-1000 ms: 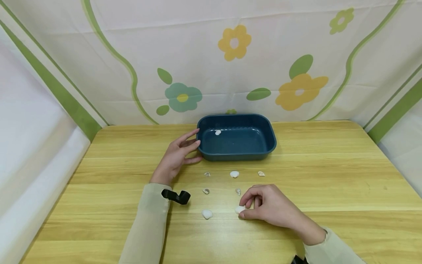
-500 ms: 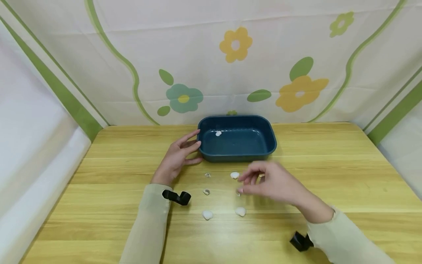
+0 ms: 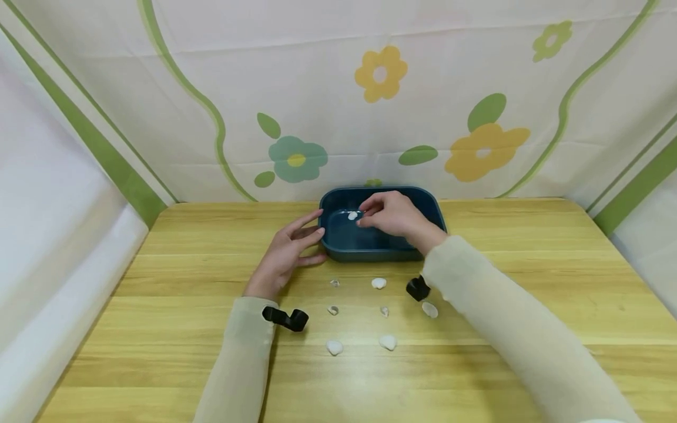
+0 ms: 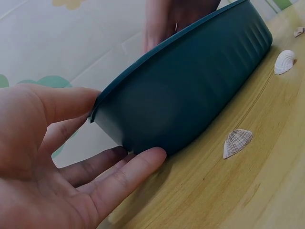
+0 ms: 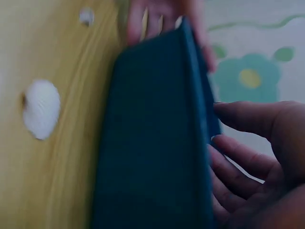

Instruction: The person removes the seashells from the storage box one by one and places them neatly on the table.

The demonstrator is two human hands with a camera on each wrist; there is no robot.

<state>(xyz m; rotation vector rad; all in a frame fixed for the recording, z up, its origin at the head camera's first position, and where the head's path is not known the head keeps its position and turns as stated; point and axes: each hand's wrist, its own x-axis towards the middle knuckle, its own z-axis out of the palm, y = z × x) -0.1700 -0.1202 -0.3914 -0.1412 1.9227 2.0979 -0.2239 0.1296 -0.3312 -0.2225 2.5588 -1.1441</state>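
Note:
A dark blue plastic basin point(image 3: 370, 255) stands at the back of the wooden table with one white seashell point(image 3: 352, 216) inside. At its left end, my left hand point(image 3: 280, 255) touches the rim and lower wall with fairly straight fingers. My right hand point(image 3: 394, 214) reaches into the basin, thumb and fingers apart, its fingertips just right of the shell. The right wrist view hides those fingertips partly behind the basin's wall. Nothing shows between them. In front lie several seashells in rows, among them a ribbed white shell point(image 4: 285, 62) and a grey checked shell point(image 4: 238, 143).
On the table point(image 3: 201, 352), a white shell point(image 3: 429, 309) lies just below the right wrist's black camera point(image 3: 418, 288). Two larger white shells form the nearest row. A flower-printed cloth point(image 3: 338, 88) rises behind the basin's back edge.
My right hand has let go of the white shell in the nearest row and moved up over the other shells into the basin. The left hand has stayed at the basin's end.

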